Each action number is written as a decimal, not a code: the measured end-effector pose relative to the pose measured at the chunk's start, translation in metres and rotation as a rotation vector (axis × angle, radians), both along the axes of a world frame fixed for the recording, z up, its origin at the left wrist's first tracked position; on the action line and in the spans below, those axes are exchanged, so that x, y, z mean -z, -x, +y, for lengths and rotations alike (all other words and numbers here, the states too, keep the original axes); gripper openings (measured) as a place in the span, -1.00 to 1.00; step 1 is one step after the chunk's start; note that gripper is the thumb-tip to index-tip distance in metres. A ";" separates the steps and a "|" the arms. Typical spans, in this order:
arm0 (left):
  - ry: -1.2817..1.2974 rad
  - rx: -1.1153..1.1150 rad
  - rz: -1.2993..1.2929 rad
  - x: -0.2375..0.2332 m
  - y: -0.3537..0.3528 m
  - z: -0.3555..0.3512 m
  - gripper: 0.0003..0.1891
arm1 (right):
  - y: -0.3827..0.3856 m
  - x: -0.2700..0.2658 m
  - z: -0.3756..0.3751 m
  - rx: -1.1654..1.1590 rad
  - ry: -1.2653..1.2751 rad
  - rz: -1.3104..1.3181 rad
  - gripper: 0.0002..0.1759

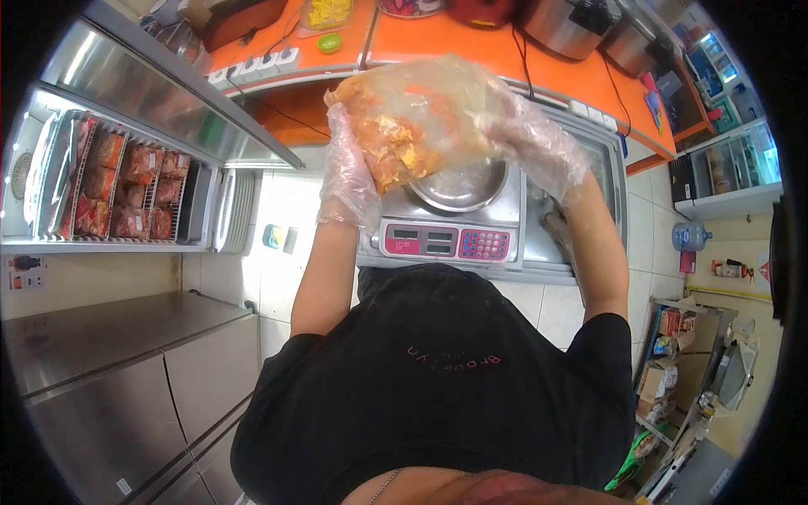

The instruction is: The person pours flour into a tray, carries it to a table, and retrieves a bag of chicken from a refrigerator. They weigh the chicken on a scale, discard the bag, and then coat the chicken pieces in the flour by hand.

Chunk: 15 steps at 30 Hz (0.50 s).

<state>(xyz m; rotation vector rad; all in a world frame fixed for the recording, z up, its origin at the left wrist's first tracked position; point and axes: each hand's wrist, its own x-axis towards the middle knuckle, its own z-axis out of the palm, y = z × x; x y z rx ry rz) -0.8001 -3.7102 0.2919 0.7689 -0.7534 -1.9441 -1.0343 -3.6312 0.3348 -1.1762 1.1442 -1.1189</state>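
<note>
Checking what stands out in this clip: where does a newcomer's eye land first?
First, the clear bag of orange-yellow food, upper middle, in the gloved left hand, with the gloved right hand at its other end. Next, the bright orange counter across the top. Then the open fridge at the picture's left, stacked with red packs.

The left hand [347, 164] and right hand [539, 145], both gloved, grip apart on forward-reaching arms [324, 273].

The bag [400, 139] hides part of the steel bowl [465, 189], and the scale displays [439, 237] are too small to read
</note>
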 end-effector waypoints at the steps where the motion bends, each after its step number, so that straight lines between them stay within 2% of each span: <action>1: 0.006 -0.005 0.003 0.001 -0.002 -0.006 -0.27 | 0.005 0.000 -0.003 -0.045 -0.112 0.069 -0.12; 4: 0.052 0.074 -0.031 0.001 -0.003 -0.011 -0.28 | 0.020 0.000 0.005 -0.044 -0.112 0.184 -0.09; 6: -0.025 0.082 -0.143 -0.006 0.000 -0.007 -0.30 | 0.032 0.004 0.009 -0.010 -0.116 0.255 -0.11; 8: -0.009 0.087 -0.148 -0.003 0.001 -0.009 -0.32 | 0.040 0.002 0.015 -0.073 0.010 0.435 -0.17; 9: 0.005 0.089 -0.154 -0.002 0.000 -0.010 -0.33 | 0.036 -0.010 0.017 -0.071 0.009 0.433 -0.17; 11: -0.019 0.125 -0.146 -0.009 0.001 -0.009 -0.35 | 0.027 -0.039 0.023 0.030 -0.183 0.211 -0.40; 12: -0.050 0.159 -0.138 -0.011 0.001 -0.008 -0.37 | 0.031 -0.023 0.020 0.034 -0.186 0.210 -0.40; 14: -0.030 0.141 -0.101 -0.007 0.005 -0.008 -0.38 | 0.044 0.028 0.006 0.183 0.459 0.656 -0.63; 15: -0.006 0.118 -0.066 -0.004 0.006 -0.009 -0.40 | 0.044 0.035 0.002 0.190 0.457 0.656 -0.63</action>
